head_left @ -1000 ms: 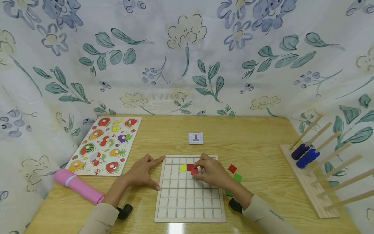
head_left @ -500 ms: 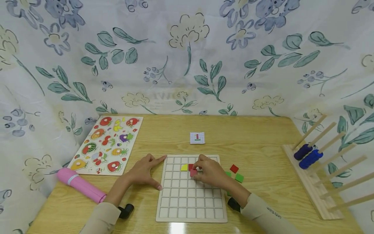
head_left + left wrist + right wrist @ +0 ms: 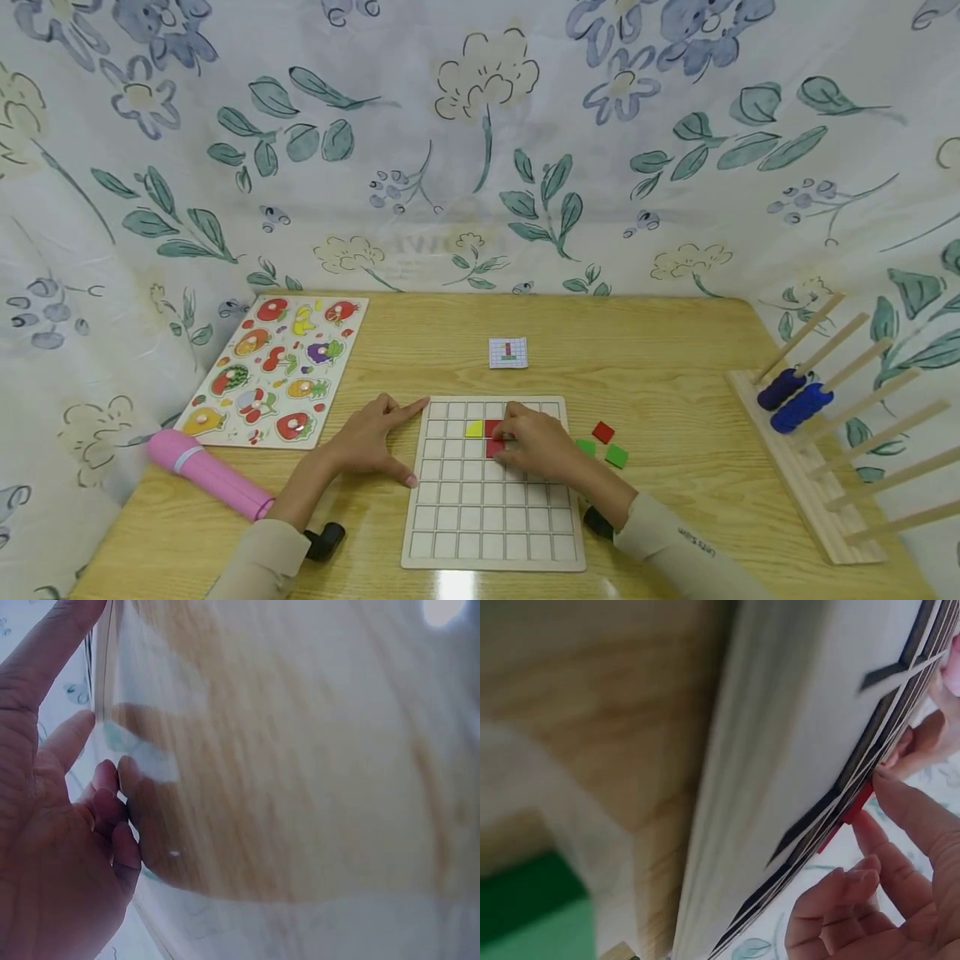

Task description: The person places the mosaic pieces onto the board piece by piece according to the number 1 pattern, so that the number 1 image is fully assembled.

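A pale wooden grid board [image 3: 447,525] lies on the table. In its second row sit a yellow tile [image 3: 474,429] with a rounded corner and a red tile [image 3: 491,427]. My right hand [image 3: 538,447] holds another red square tile [image 3: 493,448] between thumb and finger, at the cell just below the first red one. The right wrist view shows thumb and fingertip on this red tile [image 3: 860,801] at the board's surface. My left hand [image 3: 366,442] spreads thumb and index finger along the board's left edge, touching it. In the left wrist view, the left hand's [image 3: 64,817] other fingers curl loosely.
Right of the board lie a red tile [image 3: 603,432] and green tiles [image 3: 617,456]. A small pattern card [image 3: 508,352] lies behind it. A fruit puzzle [image 3: 277,367] and a pink cylindrical case [image 3: 213,479] are at left. A pegged wooden rack [image 3: 806,475] stands at right.
The right hand has lowered the red tile into line beneath the first red one; it was tilted earlier. The left hand stays at the board's edge. The head view has shifted slightly.
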### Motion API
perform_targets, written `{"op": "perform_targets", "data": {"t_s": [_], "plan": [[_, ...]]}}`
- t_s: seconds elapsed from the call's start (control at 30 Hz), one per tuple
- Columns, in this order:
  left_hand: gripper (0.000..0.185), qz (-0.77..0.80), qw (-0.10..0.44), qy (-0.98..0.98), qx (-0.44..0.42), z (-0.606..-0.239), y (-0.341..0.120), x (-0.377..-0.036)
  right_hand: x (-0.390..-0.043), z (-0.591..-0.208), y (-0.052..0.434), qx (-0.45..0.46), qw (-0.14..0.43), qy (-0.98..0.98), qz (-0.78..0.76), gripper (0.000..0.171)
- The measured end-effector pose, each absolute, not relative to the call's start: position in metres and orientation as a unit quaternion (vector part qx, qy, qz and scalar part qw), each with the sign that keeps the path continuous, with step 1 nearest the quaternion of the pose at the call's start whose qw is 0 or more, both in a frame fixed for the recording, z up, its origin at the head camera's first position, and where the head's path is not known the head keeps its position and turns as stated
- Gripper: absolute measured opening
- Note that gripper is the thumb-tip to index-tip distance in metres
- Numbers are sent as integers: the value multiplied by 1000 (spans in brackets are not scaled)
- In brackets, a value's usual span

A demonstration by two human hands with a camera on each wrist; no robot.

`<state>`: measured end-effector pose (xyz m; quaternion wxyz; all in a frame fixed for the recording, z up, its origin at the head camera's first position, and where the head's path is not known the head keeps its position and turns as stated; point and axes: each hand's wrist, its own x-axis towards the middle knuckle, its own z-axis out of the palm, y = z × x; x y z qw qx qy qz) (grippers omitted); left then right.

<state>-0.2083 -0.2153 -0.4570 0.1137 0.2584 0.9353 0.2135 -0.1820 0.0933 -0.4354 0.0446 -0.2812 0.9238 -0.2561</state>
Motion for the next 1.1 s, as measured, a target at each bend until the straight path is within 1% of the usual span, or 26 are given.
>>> {"op": "perform_targets", "data": {"t_s": [0.2,0.33,0.5,0.63,0.77,0.87,1.1], "plan": [[117,215,115,936,255,-457,-214,-208,-181,-436,93,-291,13,927,-236,19],[118,216,121,936,248,-456,-213,-208,-181,-436,93,-292,4,927,-234,21],[118,213,122,937,249,-456,-213,-208,-181,-435,102,-269,23,917,-293,27],[118,209,120,938,249,-456,-213,-208,-182,-434,116,-250,63,890,-375,35],[118,210,120,938,248,-454,-213,-207,-184,-434,130,-231,90,873,-420,45],[118,214,120,937,248,-453,-213,-206,-183,-435,139,-217,94,872,-429,48],[117,217,121,937,247,-453,-212,-206,-180,-434,158,-194,93,878,-428,47]]}}
